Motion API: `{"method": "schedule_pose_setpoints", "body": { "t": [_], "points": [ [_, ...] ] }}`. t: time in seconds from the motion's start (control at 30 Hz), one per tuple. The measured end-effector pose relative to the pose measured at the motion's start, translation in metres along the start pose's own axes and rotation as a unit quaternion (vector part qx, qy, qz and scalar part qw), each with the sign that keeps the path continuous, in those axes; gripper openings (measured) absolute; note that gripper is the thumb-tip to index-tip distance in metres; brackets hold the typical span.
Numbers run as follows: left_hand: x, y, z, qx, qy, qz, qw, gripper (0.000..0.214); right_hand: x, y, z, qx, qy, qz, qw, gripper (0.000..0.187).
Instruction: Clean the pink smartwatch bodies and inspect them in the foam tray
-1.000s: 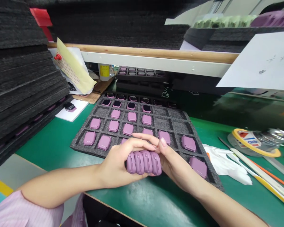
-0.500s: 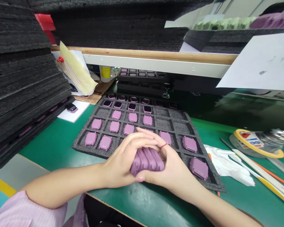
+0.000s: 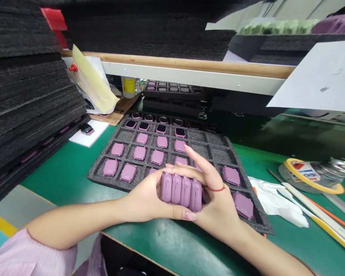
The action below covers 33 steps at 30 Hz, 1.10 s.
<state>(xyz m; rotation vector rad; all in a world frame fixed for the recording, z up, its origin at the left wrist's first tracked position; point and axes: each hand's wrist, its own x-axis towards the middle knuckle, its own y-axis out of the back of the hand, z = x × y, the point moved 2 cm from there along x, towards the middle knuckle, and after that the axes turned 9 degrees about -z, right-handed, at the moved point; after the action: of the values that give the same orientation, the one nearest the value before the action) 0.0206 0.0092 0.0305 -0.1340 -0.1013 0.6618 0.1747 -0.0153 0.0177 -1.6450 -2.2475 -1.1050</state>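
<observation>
A row of several purple watch cases [image 3: 181,191] is held side by side above the near edge of the foam tray. My left hand [image 3: 145,197] grips it from the left, its thumb lying along the near underside. Cupped round the right end is my right hand [image 3: 218,199], with its index finger raised and other fingers behind the cases. A red string ring circles one of its fingers. Below and behind, the dark grey foam tray [image 3: 218,154] carries purple watch cases [image 3: 128,173] lying back up and dark-screened watches [image 3: 161,129] in its far pockets. My hands hide some pockets.
Stacked black foam trays [image 3: 31,99] rise on the left. A shelf edge [image 3: 175,71] crosses overhead. At right lie a white cloth [image 3: 273,195], long tools and a clear bottle [image 3: 301,176]. One watch [image 3: 86,128] rests on a white pad at left.
The held cases have turned so their side edges face me more upright. My right index finger has lifted away, and my left thumb has slid rightward under the row.
</observation>
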Motion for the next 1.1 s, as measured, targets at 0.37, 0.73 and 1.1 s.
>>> {"method": "schedule_pose_setpoints", "body": {
  "t": [0.37, 0.73, 1.1],
  "points": [
    [-0.0022, -0.0005, -0.0024, 0.015, 0.015, 0.021, 1.0, 0.052, 0.0022, -0.0001, -0.0008, -0.026, 0.017, -0.008, 0.999, 0.088],
    [-0.0042, -0.0004, -0.0059, 0.028, 0.017, 0.039, 0.999, 0.059, 0.0004, 0.0011, 0.0018, -0.041, 0.031, -0.011, 0.999, 0.083],
    [-0.0035, -0.001, -0.0084, -0.002, 0.053, 0.075, 0.996, 0.068, 0.0052, 0.0003, -0.0028, -0.058, 0.015, -0.037, 0.998, 0.086]
  ]
}}
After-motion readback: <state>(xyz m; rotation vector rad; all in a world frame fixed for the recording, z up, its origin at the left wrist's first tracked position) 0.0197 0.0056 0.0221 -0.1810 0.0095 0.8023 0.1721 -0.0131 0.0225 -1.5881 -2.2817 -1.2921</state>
